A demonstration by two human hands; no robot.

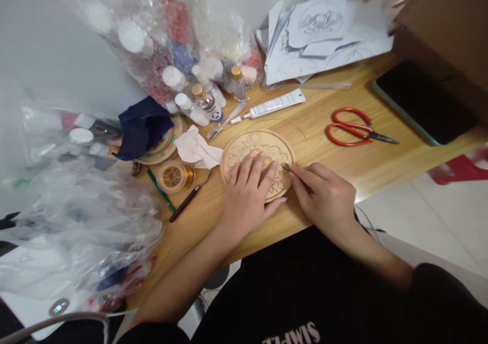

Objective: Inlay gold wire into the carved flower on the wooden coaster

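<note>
Palm down, fingers spread, the left hand [246,196] lies across the line-drawn disc [269,145] mid-frame; the right hand [324,196] pinches a slim tool [285,167] by the disc's right edge. I judge that a slip of the tip could skew the gold lines [276,186], and uneven palm pressure could turn the disc. At its left, the tissue [199,150] sits close enough to snag; I can't tell whether they touch. Farther out, I see scissors [353,126] right of centre and the white tube [277,104] above, limiting sliding room on the bench [320,151]; papers [324,44] crowd the top.
</note>
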